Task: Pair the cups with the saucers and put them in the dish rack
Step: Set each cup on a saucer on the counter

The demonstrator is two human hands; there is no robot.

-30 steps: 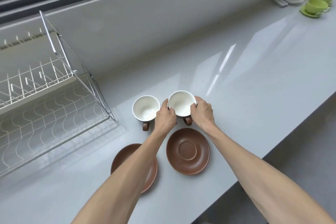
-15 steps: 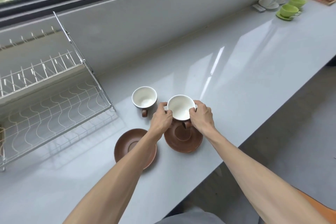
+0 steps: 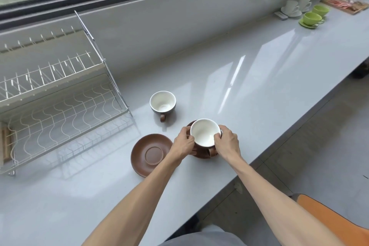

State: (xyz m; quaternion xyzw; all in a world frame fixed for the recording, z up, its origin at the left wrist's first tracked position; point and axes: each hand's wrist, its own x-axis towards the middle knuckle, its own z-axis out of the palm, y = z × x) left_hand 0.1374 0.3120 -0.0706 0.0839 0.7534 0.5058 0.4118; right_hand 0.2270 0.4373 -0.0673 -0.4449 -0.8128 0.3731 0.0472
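I have both hands, left [image 3: 182, 143] and right [image 3: 227, 143], clamped on the cup [image 3: 204, 133] over its saucer [image 3: 201, 154] near the counter [image 3: 259, 86] edge; off-centre release could tip it or skid both off.

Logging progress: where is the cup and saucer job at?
Done: nothing is in the dish rack yet. In hand: both hands, left and right, hold one cup over its saucer, about seated. Left: the second cup stands alone on the counter, the other saucer is bare, and both pairs must go in the rack.
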